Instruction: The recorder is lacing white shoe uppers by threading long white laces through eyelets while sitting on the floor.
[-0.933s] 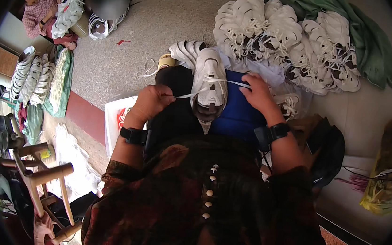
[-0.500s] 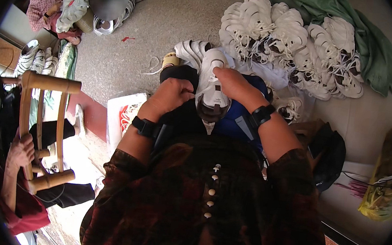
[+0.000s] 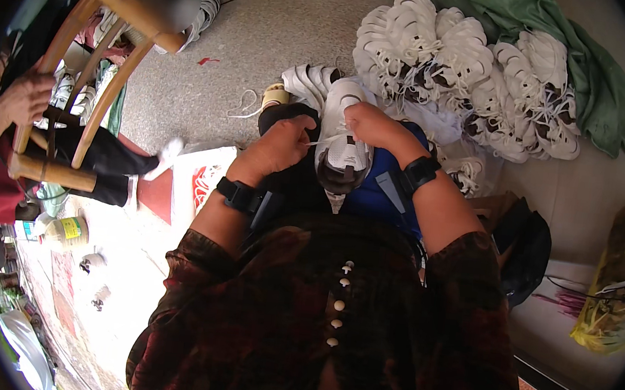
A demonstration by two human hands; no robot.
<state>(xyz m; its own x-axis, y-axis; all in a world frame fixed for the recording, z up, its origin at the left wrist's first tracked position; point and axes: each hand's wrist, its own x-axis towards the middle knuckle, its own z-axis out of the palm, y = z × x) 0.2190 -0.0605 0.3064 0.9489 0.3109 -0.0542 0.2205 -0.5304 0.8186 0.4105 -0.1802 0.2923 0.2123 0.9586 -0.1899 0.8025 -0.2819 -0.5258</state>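
A white shoe point(image 3: 344, 158) with a dark brown patch lies across my lap, over the black and blue cloth on my legs. My left hand point(image 3: 283, 144), left of the shoe, is closed in a pinch on a white shoelace point(image 3: 321, 143) that runs taut toward the shoe. My right hand point(image 3: 374, 126) is closed over the shoe's upper right side, near its lacing; whatever its fingertips hold is hidden. Just beyond lie a stack of white shoe uppers point(image 3: 312, 84) and a cream-coloured roll point(image 3: 274, 97).
White shoes point(image 3: 447, 50) are heaped at the far right beside a green cloth point(image 3: 599, 110). At left, a person's hand point(image 3: 24, 98) grips a bamboo chair point(image 3: 98, 73). A white bag with laces point(image 3: 205, 177) stands by my left forearm. A yellow plastic bag point(image 3: 611, 299) lies at right.
The person at left has moved farther forward with the chair. A taut lace now shows clearly at my left hand. My right hand has shifted slightly on the shoe.
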